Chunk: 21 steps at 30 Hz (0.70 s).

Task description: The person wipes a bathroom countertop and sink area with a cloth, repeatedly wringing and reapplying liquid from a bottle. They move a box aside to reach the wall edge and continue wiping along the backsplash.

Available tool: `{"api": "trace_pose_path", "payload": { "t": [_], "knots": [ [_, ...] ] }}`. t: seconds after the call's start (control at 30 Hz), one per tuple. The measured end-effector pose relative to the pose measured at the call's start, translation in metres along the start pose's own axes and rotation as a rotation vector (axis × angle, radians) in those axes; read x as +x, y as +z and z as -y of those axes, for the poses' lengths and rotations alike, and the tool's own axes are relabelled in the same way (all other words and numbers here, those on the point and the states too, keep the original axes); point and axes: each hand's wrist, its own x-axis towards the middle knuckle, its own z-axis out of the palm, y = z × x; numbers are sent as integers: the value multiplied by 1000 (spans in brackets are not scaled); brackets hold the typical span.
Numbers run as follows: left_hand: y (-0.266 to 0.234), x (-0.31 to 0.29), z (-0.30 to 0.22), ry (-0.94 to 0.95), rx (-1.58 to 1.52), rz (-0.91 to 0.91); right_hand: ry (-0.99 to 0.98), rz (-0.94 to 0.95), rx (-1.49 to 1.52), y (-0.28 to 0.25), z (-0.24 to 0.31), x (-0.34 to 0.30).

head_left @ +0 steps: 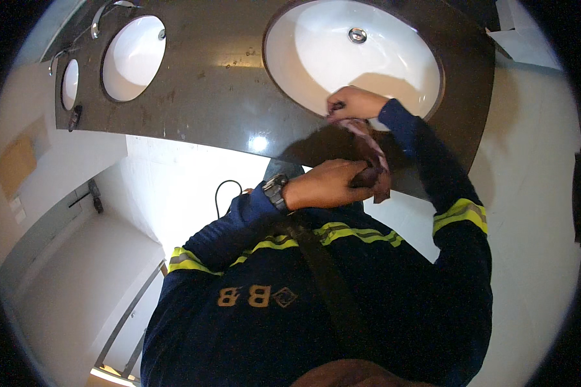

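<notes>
imo stretching/wringing the cloth by the counter's front edge, L hand & R hand fingers curled, pinching it, next prob needs firm grips

The left arm bends across the body, and the left grip points right, fingers curled in. The right arm reaches farther out, and the right grip points left, curled too.

Dark glossy countertop, three inset white oval basins, round light reflection, brightly lit white floor
</notes>
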Motion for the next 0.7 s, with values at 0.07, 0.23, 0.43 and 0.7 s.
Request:
{"api": "trace_pose_path", "payload": {
  "t": [0.07, 0.23, 0.43, 0.7],
  "knots": [
    [-7, -3, 2, -18, 12, -73, 16, -125, 42, 10, 7, 28],
    [-38, -15, 13, -189, -155, -230, 44, -348, 198, 22, 12, 82],
    [4, 5, -14, 156, -123, -41, 97, 156, -94, -8, -11, -31],
    [26, 18, -37, 157, -52, 67, 368, 457, -114, -45, -13, -88]
  ]
}}
